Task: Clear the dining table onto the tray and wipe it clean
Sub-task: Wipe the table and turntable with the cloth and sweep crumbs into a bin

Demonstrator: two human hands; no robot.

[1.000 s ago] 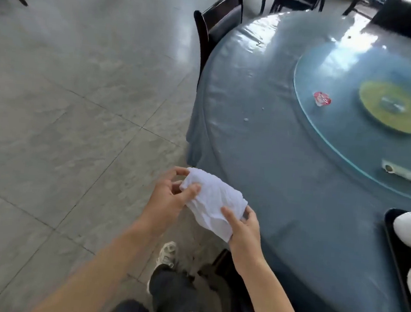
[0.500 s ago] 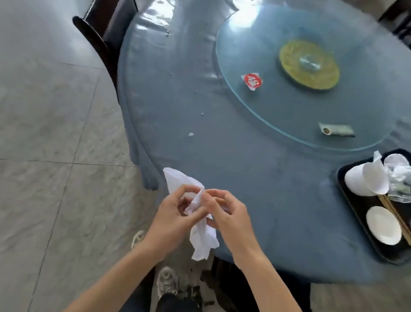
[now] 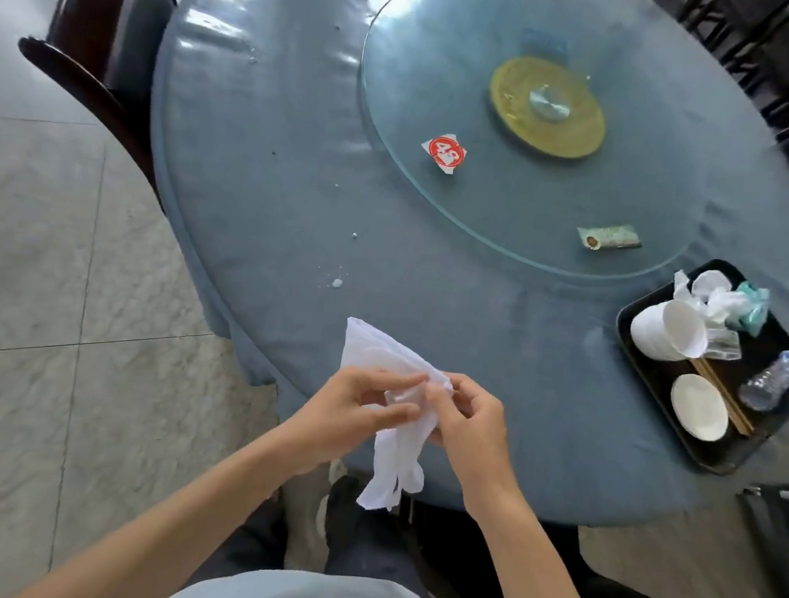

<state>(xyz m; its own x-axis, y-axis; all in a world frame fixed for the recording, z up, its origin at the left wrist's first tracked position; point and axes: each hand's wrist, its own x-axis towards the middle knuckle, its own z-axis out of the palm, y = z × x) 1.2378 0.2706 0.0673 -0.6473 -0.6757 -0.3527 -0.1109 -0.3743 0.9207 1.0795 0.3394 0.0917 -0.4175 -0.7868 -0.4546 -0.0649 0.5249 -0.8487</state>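
Both hands hold a crumpled white cloth [image 3: 398, 394] over the near edge of the round blue worktop [image 3: 267, 202]: the left hand [image 3: 349, 411] pinches it between thumb and fingers, the right hand [image 3: 470, 422] curls round its other side, and a loose end hangs down between them. On the glass turntable [image 3: 449, 89] lie a red-and-white wrapper [image 3: 445, 152] and a small green packet [image 3: 609, 236], with white spots [image 3: 336, 283] on the worktop just beyond the cloth. The black tray [image 3: 760, 345] sits at the worktop's right edge, carrying white cups [image 3: 664, 328], a saucer [image 3: 699, 406], chopsticks [image 3: 725, 398], a crushed bottle [image 3: 772, 380] and crumpled waste [image 3: 726, 297].
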